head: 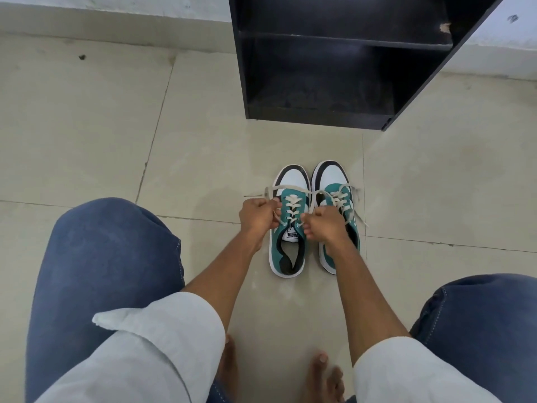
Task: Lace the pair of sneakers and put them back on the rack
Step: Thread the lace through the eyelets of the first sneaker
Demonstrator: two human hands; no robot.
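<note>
Pale tiled floor [87,126]; black rack [319,82] at 12 o'clock, shelves bare. Sneakers [290,219] side by side below rack. Left hand [257,215], right hand [325,225] each clenched on lace ends [271,191] of left-side shoe. Step likely tightening; next, knot needed, other shoe's laces loose.

"PUMA" on the white tongue label [291,235] of the left-hand sneaker [287,248].
</note>
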